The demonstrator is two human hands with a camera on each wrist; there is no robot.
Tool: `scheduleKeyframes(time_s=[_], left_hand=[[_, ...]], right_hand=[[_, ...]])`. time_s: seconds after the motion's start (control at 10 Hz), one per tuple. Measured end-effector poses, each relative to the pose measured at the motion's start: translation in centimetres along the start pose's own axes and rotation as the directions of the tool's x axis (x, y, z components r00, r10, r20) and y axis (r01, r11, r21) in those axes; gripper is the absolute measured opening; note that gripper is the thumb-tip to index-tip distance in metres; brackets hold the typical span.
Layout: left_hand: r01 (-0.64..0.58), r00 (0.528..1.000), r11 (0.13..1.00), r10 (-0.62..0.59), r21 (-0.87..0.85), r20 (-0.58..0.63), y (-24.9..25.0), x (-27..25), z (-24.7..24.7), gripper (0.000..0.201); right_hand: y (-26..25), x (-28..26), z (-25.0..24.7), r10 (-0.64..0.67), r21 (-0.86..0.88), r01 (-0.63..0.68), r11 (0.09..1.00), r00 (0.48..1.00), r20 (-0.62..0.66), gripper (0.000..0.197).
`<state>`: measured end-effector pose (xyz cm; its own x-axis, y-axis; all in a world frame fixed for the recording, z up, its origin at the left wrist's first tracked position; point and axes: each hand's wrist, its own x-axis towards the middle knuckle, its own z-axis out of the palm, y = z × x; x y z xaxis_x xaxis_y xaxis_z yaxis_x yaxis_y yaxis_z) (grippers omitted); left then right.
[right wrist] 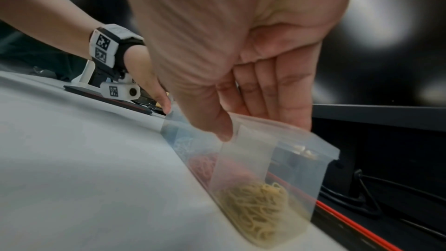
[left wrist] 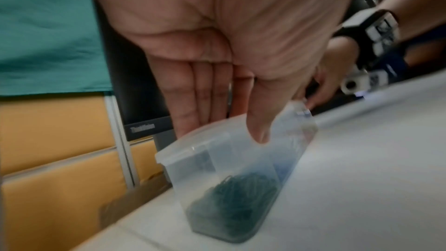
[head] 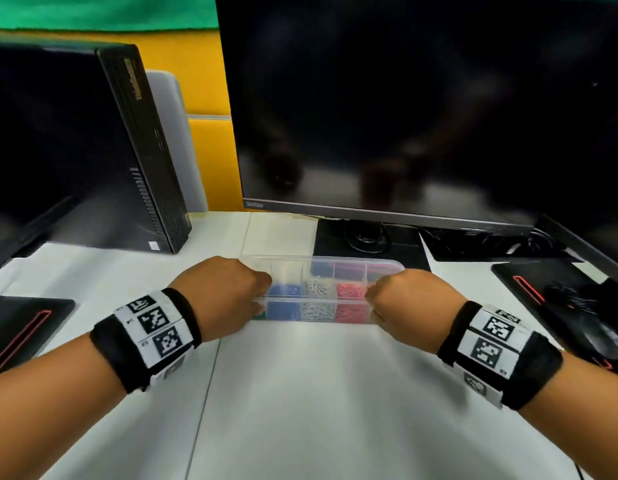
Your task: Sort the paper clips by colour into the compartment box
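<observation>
With my left hand [head: 228,292] and right hand [head: 404,299] gripping the ends of the compartment box [head: 321,271] before the monitor [head: 422,109], one tilt — sorted paper clips [head: 318,289] jump dividers — colours mix.

Left hand [head: 228,296] and right hand [head: 408,299] forward, thumbs near, fingers far, each pinching something between, banded wrists

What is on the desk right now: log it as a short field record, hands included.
box: clear compartment box on the white desk
clips front row: green, blue, silver, red, yellow
left hand: grips the box's left end
right hand: grips the box's right end
behind: dark monitor
</observation>
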<state>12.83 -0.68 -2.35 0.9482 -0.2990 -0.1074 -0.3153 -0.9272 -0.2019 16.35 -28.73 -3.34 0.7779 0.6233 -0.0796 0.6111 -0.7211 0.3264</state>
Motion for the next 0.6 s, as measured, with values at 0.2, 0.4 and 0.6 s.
scheduleKeyframes(time_s=[0.2,0.4,0.6], left_hand=[[-0.034,0.990,0.996,0.044,0.080,-0.133,0.2,0.0,1.8,0.016],[-0.045,0.986,0.995,0.030,-0.086,-0.162,-0.3,0.1,0.8,0.019],[0.060,0.987,0.914,-0.114,-0.401,-0.112,-1.7,-0.5,-0.9,0.031]], right_hand=[[0.4,-0.2,1.6,-0.005,0.023,0.008,1.000,0.991,-0.137,0.030],[0.0,-1.1,1.6,0.063,0.212,-0.028,0.977,0.985,-0.159,0.032],[1.2,-2.5,-0.2,0.207,0.504,-0.126,0.855,0.972,-0.108,0.053]])
